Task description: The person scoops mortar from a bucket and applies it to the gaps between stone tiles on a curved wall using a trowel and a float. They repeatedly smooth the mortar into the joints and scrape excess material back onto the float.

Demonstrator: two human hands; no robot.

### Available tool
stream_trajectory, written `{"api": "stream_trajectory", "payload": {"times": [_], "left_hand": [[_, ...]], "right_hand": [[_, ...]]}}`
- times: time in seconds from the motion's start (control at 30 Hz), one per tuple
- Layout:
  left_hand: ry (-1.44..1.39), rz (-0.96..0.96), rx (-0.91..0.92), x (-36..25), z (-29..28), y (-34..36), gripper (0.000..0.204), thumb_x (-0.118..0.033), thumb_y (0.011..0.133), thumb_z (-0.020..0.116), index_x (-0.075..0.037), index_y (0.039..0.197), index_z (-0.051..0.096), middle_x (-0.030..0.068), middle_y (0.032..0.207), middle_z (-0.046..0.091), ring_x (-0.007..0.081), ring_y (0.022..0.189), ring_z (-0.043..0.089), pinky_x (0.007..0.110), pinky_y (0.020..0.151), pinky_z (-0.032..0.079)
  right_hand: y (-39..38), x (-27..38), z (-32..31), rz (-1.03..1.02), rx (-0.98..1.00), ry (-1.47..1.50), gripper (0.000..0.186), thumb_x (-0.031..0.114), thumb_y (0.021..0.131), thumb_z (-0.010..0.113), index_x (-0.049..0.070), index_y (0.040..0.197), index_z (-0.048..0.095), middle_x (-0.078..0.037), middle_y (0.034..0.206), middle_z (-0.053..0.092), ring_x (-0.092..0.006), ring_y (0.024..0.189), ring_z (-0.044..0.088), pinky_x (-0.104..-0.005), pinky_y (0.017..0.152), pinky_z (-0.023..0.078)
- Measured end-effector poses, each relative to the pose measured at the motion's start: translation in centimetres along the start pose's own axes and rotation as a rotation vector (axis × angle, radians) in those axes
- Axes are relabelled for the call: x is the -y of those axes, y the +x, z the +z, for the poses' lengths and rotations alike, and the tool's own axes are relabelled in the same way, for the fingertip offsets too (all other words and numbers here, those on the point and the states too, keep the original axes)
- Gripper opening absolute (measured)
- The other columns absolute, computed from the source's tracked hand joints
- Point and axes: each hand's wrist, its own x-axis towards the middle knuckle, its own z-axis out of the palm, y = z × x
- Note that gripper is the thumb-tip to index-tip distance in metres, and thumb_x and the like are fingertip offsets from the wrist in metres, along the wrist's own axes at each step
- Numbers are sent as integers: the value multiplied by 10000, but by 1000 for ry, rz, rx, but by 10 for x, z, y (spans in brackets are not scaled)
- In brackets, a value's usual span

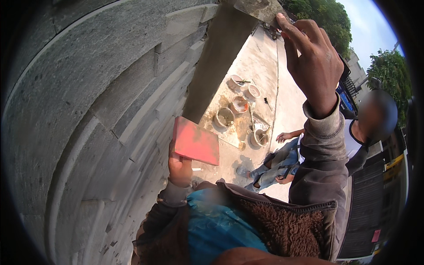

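Observation:
My left hand is closed at the near left end of a flat red plastering float, with its grip hidden. The float is beside the stone wall, just below a strip of smooth dark grey plaster on the wall's end face. Raised at the upper right, my right hand has its fingertips closed on the corner of a flat, mottled grey piece. This piece lies across the top of the plaster strip. Its far part runs out of view, so its kind cannot be made out.
Rough grey stone cladding fills the left side. Several buckets, one a mortar bucket, stand on a stained board on the ground below. Another person stands close by on the right, near a dark gate.

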Motion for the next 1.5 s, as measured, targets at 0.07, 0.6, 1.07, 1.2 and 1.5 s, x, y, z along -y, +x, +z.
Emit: {"api": "stream_trajectory", "payload": {"times": [0.07, 0.6, 1.07, 1.2, 1.5], "left_hand": [[37, 46, 38, -1, -4, 4, 477, -146, 1043, 590, 26, 1468, 459, 145, 1431, 533, 245, 1319, 527, 393, 1121, 402], [-401, -114, 143, 2, 10, 22, 592, -191, 1042, 554, 44, 1539, 334, 145, 1478, 518, 223, 1314, 547, 373, 1095, 443], [-339, -117, 128, 5, 6, 11, 623, -230, 1045, 550, 51, 1550, 318, 156, 1485, 514, 231, 1326, 542, 374, 1099, 438], [-337, -156, 85, 4, 4, 8, 632, -226, 1040, 568, 43, 1555, 319, 158, 1492, 513, 228, 1314, 555, 361, 1065, 468], [-372, -175, 76, 11, 3, 3, 650, -237, 1036, 595, 31, 1560, 320, 154, 1495, 517, 210, 1294, 567, 335, 1022, 493]], "right_hand": [[-5, 4, -2, -37, 26, 151, 343, 150, 832, 749, 331, 1122, 773, 90, 869, 658, -130, 765, 666, -306, 590, 524], [-4, -4, 22, -72, 42, 82, 359, 161, 904, 713, 304, 1234, 734, 30, 993, 690, -144, 796, 682, -288, 564, 527], [17, 24, 31, -29, -40, 117, 295, 78, 822, 705, 238, 1056, 786, 29, 849, 634, -134, 700, 624, -278, 493, 461], [21, 20, 35, -98, -48, 138, 289, 78, 826, 696, 237, 1049, 787, 35, 886, 660, -138, 725, 630, -281, 518, 479], [28, 21, 25, -84, 75, 49, 266, 106, 832, 683, 247, 1028, 796, 34, 895, 654, -146, 781, 633, -288, 555, 495]]}}
